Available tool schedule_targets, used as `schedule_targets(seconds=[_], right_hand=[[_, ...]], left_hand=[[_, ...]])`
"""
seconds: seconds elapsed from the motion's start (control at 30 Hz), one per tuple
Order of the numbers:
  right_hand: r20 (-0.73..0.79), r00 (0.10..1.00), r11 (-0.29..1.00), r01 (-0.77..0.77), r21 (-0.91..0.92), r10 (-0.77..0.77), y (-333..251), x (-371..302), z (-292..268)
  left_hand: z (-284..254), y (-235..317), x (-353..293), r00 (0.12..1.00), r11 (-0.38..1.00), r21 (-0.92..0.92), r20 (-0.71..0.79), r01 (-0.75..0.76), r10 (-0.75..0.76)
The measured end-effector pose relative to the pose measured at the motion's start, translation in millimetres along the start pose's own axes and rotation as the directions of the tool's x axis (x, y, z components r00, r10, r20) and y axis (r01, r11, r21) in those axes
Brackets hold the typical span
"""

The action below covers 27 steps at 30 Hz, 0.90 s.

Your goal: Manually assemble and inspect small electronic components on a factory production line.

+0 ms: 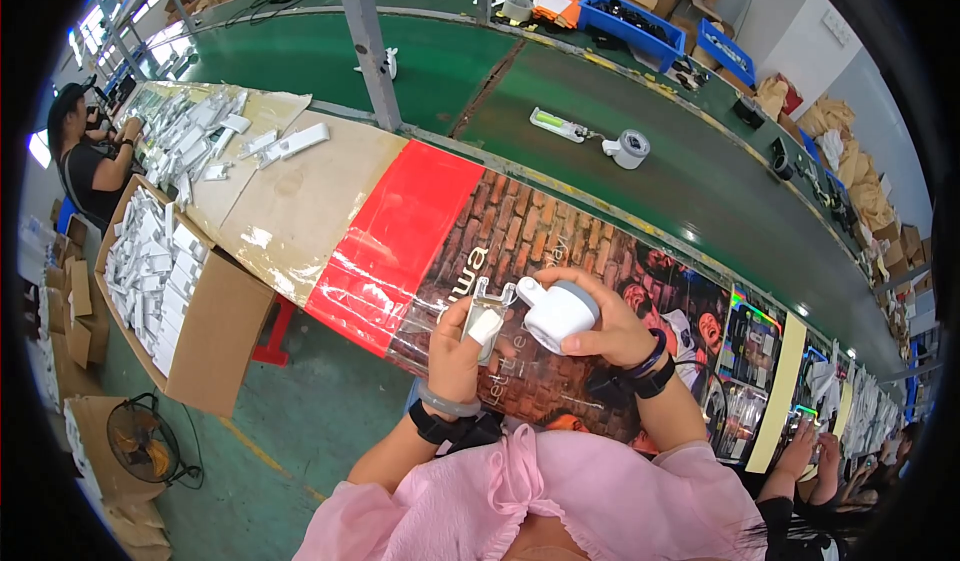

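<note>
My left hand [452,359], just below the middle of the frame, is closed around a pale, see-through plastic piece [488,308], my thumb lying along its near side and the piece's forked end pointing up past my fingers. My right hand [622,329], right beside it, is curled partly open around a white round housing [552,321] with a grey rim; my thumb presses its lower edge and my fingers wrap over the top. The housing's stubby neck points left toward the forked end, and I can't tell whether the two parts touch.

Both hands are above a brick-patterned sheet [510,211] at the centre, with a red sheet [400,231] next to it on the left. Up and right of centre, on the green conveyor [720,161], lie another white round part [628,149] and a long piece with green in it [557,125]. Loose white parts [195,131] cover the table at upper left, and an open cardboard box [222,336] at left is full of more.
</note>
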State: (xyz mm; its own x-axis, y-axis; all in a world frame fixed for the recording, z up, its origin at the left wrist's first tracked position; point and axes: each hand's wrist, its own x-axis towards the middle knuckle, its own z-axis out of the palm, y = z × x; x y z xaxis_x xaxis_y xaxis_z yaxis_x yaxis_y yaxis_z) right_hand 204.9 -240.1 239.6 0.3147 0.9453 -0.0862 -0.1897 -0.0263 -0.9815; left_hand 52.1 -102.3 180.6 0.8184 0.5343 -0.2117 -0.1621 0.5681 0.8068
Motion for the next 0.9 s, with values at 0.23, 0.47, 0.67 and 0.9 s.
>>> schedule_targets(seconds=[0.23,0.47,0.67,0.9], right_hand=[[-0.003,1.0,1.0,0.007,-0.02,-0.007,2,2,-2],[0.015,1.0,1.0,-0.009,-0.021,0.009,0,8,-4],[0.08,0.997,0.982,0.021,-0.188,-0.006,-31,53,-14],[-0.103,0.988,0.952,0.083,-0.294,-0.118,-60,172,-42]], left_hand=[[0,-3,2,1.0,1.0,0.006,-0.013,-0.006,0.006],[-4,-2,6,0.999,0.999,-0.039,0.009,0.038,-0.037],[-8,1,20,0.999,0.994,-0.1,-0.015,0.039,-0.041],[-28,-7,29,0.993,0.984,-0.142,0.064,0.108,-0.1]])
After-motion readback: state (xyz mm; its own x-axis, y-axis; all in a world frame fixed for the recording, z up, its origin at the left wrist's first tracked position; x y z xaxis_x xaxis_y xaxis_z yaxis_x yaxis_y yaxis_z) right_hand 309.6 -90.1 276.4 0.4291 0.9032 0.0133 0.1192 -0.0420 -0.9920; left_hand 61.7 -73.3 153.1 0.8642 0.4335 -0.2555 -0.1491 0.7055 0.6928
